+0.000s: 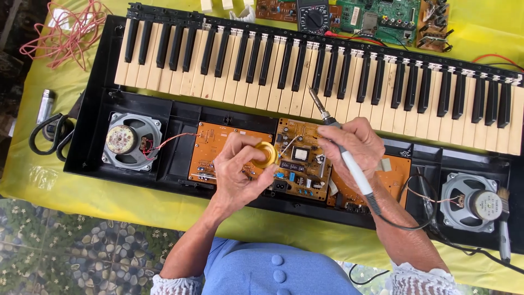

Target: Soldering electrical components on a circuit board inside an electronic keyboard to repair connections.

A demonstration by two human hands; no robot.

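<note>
Seen from the head camera, the left hand [240, 169] is curled around a small round yellow tin [266, 154], which sits at its fingertips, just right of the thumb and over the opened keyboard case [98, 136]. The right hand [352, 143] is closed in a pen-like grip on a soldering iron [349, 158]; its white handle runs down and to the right out of the hand, while the metal tip [315, 99] points up and left, above the white keys [273, 95]. The iron's black cord [404, 224] loops from the handle's lower end across the case's front edge.

Between the two hands, under them, lies an orange circuit board [297, 164] with a black socket at its lower edge. A second orange board [210, 147] lies just left of the left hand, wired in red to a round speaker [130, 141]. Another speaker [469, 201] sits at the far right with a small brush [503, 218] beside it. The case rests on a yellow-covered tabletop [82, 191]. Scissors [52, 135] and a coil of red wire [68, 30] lie at the left, well away from both hands; a multimeter [313, 16] and green boards [390, 13] lie beyond the keys.
</note>
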